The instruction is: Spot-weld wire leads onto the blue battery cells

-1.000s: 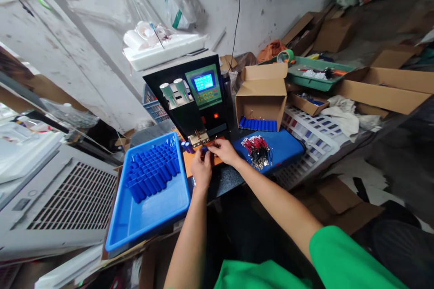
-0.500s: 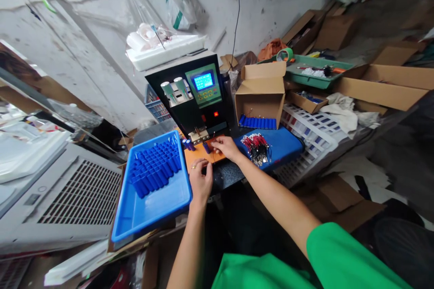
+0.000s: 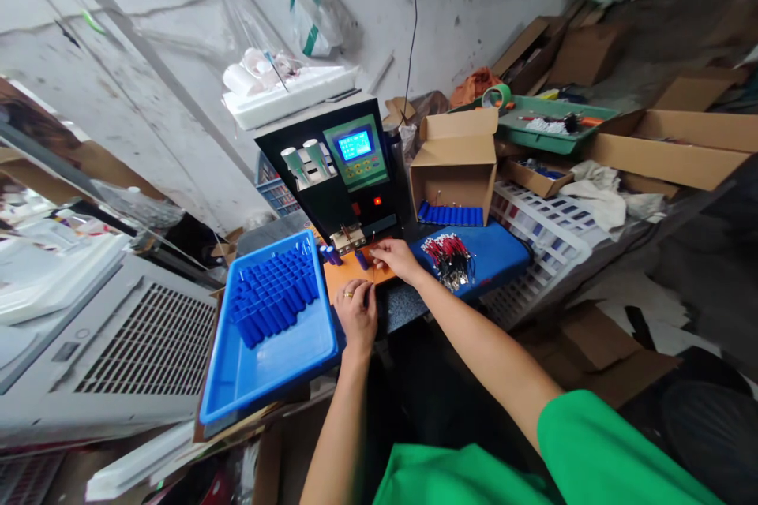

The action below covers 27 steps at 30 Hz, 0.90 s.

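My right hand (image 3: 395, 258) is closed in a pinch at the right of a blue cylindrical battery cell (image 3: 362, 259), below the electrodes of a black spot welder (image 3: 348, 237). What its fingertips grip is too small to make out. Lower down, my left hand (image 3: 357, 314), with a ring on one finger, rests at the front edge of the orange board (image 3: 339, 274). Its fingers are curled in toward the thumb, and anything between them is hidden. A few more blue cells (image 3: 330, 254) stand on the board left of the electrodes.
To the left, a blue tray (image 3: 266, 367) holds many upright blue cells. On a blue pad (image 3: 503, 248) at right lies a bundle of red and black wire leads (image 3: 450, 259). Behind it, an open carton (image 3: 453, 166) contains a row of blue cells. A white crate (image 3: 536, 233) stands farther right.
My left hand has drawn its fingers closer together and lowered slightly toward the board's front edge. The right hand keeps its pinch beside the cell. The view has shifted a little.
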Tool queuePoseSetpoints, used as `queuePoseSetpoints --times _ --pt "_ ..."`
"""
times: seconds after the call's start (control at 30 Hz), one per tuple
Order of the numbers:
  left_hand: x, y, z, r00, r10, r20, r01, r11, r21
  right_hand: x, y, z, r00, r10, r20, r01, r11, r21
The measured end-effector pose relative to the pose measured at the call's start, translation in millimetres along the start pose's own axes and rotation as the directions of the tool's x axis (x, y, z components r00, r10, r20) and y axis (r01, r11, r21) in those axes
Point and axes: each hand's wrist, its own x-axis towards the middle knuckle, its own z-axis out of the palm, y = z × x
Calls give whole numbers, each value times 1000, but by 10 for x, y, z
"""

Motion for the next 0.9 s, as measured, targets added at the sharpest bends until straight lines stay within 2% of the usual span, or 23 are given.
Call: queuePoseSetpoints --times 0.17,0.3,0.53,0.63,0.8,0.83,0.9 --pt "84 18 -33 993 -120 20 121 986 -115 -94 -106 -47 989 -26 145 39 995 -89" --pt "192 16 -32 968 -239 72 249 940 -235 -139 -145 -54 971 -29 237 69 984 -163" --pt "306 64 31 944 -318 85 329 895 -300 -142 -112 -13 970 -46 238 80 988 -134" --pt "314 89 34 948 -311 73 318 898 -304 -135 -90 -6 977 -39 208 66 990 -122" --pt "329 74 15 981 -192 -1 186 952 -244 -133 -85 -21 993 -57 102 64 995 -71" --pt "339 64 16 986 -168 5 165 960 -225 -134 -90 -22 996 -62 72 65 997 -51" --pt "363 37 28 989 -114 90 130 971 -200 -137 -101 -19 998 -61 15 62 998 -13"
